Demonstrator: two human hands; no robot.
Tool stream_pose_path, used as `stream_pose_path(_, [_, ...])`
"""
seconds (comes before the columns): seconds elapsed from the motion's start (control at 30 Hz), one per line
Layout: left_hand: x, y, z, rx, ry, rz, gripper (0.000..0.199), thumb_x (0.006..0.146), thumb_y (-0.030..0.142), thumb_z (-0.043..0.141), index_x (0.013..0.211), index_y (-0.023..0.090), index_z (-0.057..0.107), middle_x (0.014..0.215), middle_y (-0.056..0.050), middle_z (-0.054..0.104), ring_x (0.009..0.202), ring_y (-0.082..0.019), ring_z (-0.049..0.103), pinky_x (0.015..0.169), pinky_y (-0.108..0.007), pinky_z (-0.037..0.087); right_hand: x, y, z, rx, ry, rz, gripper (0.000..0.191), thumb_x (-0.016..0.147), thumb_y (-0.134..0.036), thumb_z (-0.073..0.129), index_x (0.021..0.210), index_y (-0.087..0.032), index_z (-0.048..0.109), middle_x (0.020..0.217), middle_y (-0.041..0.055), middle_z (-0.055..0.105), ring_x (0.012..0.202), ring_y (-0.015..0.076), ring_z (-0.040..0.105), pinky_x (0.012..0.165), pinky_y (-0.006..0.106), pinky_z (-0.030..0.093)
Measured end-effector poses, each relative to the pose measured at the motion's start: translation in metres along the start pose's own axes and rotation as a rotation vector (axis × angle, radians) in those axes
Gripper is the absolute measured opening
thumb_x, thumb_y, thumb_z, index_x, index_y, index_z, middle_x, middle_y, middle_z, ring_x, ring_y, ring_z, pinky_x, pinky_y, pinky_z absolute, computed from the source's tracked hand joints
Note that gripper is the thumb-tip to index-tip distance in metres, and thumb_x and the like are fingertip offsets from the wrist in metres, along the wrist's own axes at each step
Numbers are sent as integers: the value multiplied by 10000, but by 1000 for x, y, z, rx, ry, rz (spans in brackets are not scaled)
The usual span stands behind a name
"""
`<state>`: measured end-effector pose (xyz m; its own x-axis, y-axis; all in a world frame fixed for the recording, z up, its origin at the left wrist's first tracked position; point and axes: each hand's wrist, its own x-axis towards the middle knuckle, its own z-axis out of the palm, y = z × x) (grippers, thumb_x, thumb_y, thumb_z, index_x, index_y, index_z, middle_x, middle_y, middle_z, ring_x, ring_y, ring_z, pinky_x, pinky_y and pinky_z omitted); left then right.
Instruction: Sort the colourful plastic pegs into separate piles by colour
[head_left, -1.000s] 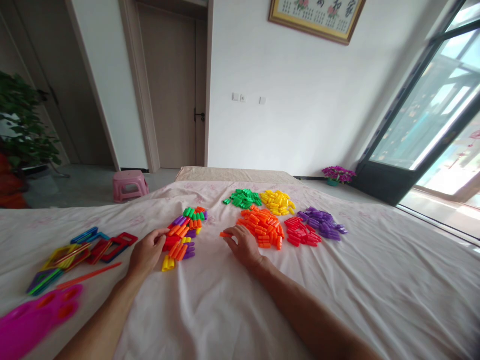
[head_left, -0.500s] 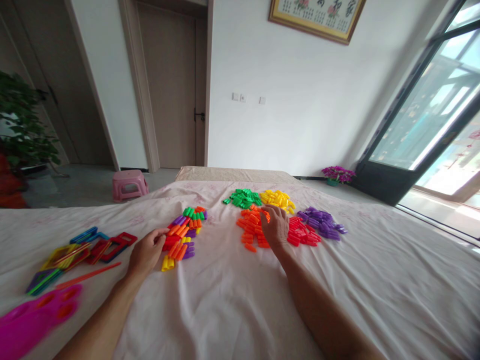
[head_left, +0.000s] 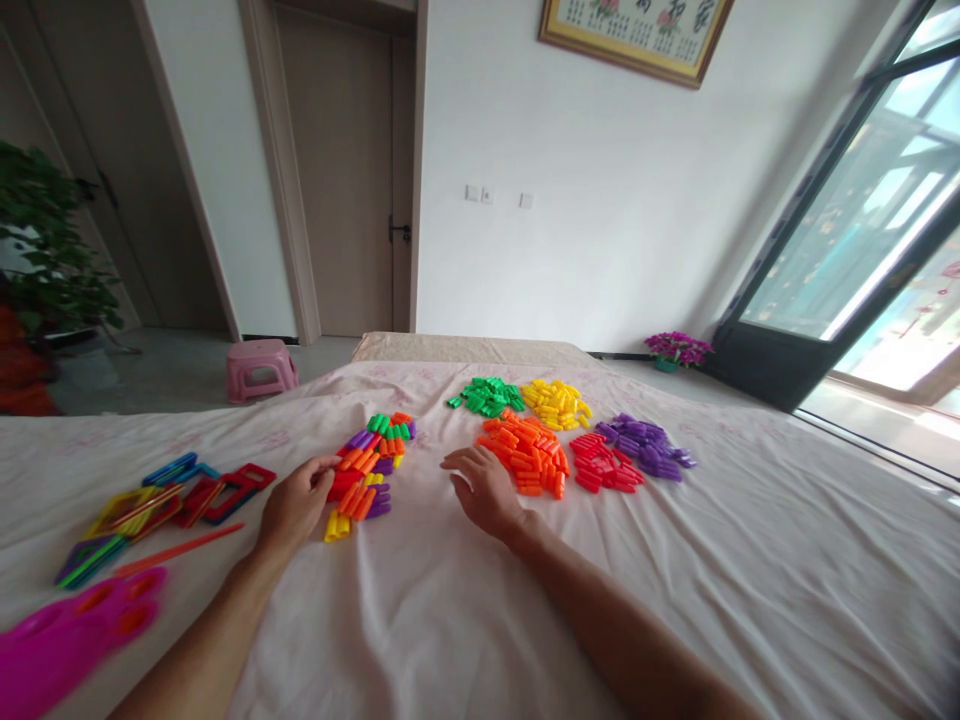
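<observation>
My left hand (head_left: pixel 300 500) is closed in a pinch at the left edge of a multicoloured cluster of small plastic tube pieces (head_left: pixel 367 465). Its fingertips meet a red piece (head_left: pixel 343 486) there, partly hidden by them. My right hand (head_left: pixel 487 495) hovers over the cloth between this cluster and the orange pile (head_left: pixel 532 455), with fingers stretched leftward and thumb apart. No piece shows in it. Right of the orange pile lie the red pieces (head_left: pixel 604 465) and the purple pieces (head_left: pixel 645 445). Behind are green pieces (head_left: pixel 491 396) and yellow pieces (head_left: pixel 556 404).
A pale cloth (head_left: pixel 420 620) covers the surface under everything. At the left lie coloured plastic frames (head_left: pixel 142 510), a thin orange stick (head_left: pixel 180 550) and a pink plastic item with holes (head_left: pixel 75 640). A pink stool (head_left: pixel 261 370) stands on the floor beyond.
My right hand has left the orange pile and moved left, toward the multicoloured cluster; its thumb now stands apart. My left hand has stayed at the cluster's edge.
</observation>
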<state>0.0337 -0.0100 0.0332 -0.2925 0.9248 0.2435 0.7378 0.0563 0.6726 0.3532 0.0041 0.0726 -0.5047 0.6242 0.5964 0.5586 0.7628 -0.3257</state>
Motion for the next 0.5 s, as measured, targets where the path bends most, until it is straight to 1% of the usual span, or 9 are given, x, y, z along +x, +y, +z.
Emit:
stream_pose_path(0.1, [-2, 5, -1, -12, -21, 7, 355, 871, 403, 430, 1104, 269, 662, 1045, -8, 749, 925, -179, 689, 751, -233, 496, -1, -13, 8, 44, -137, -22, 295, 841, -92, 572, 1103, -202, 652, 1084, 61, 681, 1007, 196, 595, 905, 343, 473])
stream_pose_path(0.2, [-4, 10, -1, -22, -59, 48, 357, 872, 404, 441, 1135, 257, 634, 1068, -13, 742, 955, -172, 686, 779, -236, 499, -4, -14, 12, 56, -221, 1, 279, 857, -103, 557, 1104, -189, 654, 1078, 67, 681, 996, 189, 607, 900, 329, 482])
stream_pose_path(0.33, [-9, 19, -2, 76, -76, 116, 368, 886, 376, 427, 1189, 249, 595, 1135, -24, 721, 997, -173, 671, 813, -253, 490, -6, -8, 13, 78, -240, 25, 248, 891, -114, 515, 1078, -186, 661, 1062, 64, 681, 979, 172, 618, 893, 305, 486])
stream_pose_path(0.43, [-15, 27, -2, 216, -37, 181, 367, 901, 364, 410, 1204, 250, 582, 1192, -34, 699, 1018, -185, 658, 807, -267, 476, -7, -6, 12, 91, -235, 44, 251, 889, -114, 515, 1078, -192, 662, 1058, 63, 682, 981, 172, 622, 889, 302, 489])
stream_pose_path(0.5, [-20, 33, -2, 313, -1, 219, 372, 899, 372, 418, 1209, 245, 579, 1195, -45, 696, 1008, -202, 656, 800, -284, 465, -8, -7, 12, 97, -239, 51, 262, 884, -109, 514, 1082, -195, 662, 1057, 64, 683, 981, 172, 626, 890, 302, 490])
